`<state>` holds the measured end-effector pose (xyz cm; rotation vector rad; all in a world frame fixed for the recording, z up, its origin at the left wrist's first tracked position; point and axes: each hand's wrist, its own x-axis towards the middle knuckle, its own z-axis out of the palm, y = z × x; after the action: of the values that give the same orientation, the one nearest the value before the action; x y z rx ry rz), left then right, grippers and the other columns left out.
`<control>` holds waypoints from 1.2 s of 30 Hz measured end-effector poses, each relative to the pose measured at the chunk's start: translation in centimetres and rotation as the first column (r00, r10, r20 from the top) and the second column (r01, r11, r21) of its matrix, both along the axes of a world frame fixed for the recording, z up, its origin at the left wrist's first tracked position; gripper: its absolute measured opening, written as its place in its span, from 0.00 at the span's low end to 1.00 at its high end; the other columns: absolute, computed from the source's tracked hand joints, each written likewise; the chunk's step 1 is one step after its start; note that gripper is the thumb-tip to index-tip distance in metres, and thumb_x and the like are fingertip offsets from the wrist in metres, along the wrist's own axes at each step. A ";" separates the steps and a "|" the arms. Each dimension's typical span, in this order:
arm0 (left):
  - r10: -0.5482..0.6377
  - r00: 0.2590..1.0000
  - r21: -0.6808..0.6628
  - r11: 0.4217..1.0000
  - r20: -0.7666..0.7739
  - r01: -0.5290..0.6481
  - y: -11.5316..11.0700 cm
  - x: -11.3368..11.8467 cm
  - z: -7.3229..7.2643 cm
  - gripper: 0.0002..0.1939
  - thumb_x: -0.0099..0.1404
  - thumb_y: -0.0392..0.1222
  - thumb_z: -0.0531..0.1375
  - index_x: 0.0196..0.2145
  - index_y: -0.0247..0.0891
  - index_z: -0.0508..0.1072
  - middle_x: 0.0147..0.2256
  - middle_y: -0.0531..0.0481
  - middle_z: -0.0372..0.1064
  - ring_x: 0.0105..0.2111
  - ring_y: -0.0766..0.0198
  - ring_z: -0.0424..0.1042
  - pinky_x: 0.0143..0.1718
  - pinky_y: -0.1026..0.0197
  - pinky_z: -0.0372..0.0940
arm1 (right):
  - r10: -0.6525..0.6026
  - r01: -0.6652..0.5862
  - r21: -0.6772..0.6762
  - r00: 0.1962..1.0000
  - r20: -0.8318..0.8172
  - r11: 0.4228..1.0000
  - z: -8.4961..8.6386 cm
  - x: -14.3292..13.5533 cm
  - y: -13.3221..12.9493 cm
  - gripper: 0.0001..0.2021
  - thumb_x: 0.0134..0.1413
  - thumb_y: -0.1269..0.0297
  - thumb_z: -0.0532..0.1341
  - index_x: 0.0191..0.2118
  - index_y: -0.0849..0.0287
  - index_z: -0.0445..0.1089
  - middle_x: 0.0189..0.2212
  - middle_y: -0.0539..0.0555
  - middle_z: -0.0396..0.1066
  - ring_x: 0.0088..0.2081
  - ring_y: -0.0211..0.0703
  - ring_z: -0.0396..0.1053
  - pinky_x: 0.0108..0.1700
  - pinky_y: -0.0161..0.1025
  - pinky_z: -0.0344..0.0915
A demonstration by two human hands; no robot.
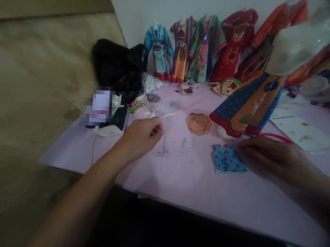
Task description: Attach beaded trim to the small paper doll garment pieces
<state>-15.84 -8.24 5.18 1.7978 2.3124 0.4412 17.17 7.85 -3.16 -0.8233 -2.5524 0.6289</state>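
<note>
My left hand (145, 136) is above the table, its fingers curled inward beside a small roll of tape (143, 113). Whatever lies between those fingers, if anything, is hidden. Just right of it, a short beaded chain piece (162, 151) rests on the table, with small clear bits (184, 143) farther right. My right hand (265, 156) is closed, fingertips at the right edge of a miniature blue vest (227, 158) with dark spots and a glittering centre line. A thin dark sliver shows above those fingers; I cannot tell whether they grip it.
An orange embroidered patch (199, 124) lies mid-table. Behind my right hand stands a blue and orange doll skirt (250, 106). Miniature robes (204, 48) line the wall. A black bag (118, 65), a phone (100, 107) on a box and a white card (303, 129) are also there.
</note>
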 end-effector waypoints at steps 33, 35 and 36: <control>0.157 0.978 0.033 0.986 0.135 -0.163 -1.4 -2.2 -7.3 0.06 0.64 0.43 0.61 0.40 0.44 0.73 0.36 0.53 0.73 0.30 0.60 0.70 0.36 0.57 0.65 | 0.001 -0.001 -0.004 1.000 0.017 1.000 -0.3 -0.5 0.2 0.10 0.68 0.59 0.58 0.46 0.51 0.76 0.41 0.54 0.79 0.39 0.49 0.76 0.42 0.47 0.73; 0.177 0.979 0.041 0.983 0.101 -0.182 -1.4 -2.3 -7.4 0.10 0.63 0.44 0.62 0.43 0.44 0.73 0.39 0.52 0.74 0.30 0.60 0.70 0.37 0.56 0.66 | 0.013 -0.013 -0.007 1.000 0.005 1.000 -0.2 -0.5 0.2 0.09 0.67 0.60 0.59 0.46 0.51 0.76 0.40 0.54 0.79 0.38 0.49 0.76 0.40 0.46 0.73; 0.180 0.980 0.046 0.982 0.087 -0.184 -1.4 -2.4 -7.4 0.12 0.63 0.44 0.62 0.45 0.44 0.73 0.41 0.51 0.74 0.30 0.60 0.69 0.37 0.56 0.66 | 0.016 -0.016 -0.020 1.000 0.002 1.000 -0.2 -0.5 0.2 0.09 0.67 0.60 0.59 0.46 0.50 0.76 0.40 0.54 0.79 0.38 0.49 0.77 0.38 0.45 0.73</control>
<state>-18.20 -9.65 -2.21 1.5638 2.4388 0.5995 16.67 8.02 -3.36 -0.8115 -2.5614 0.6596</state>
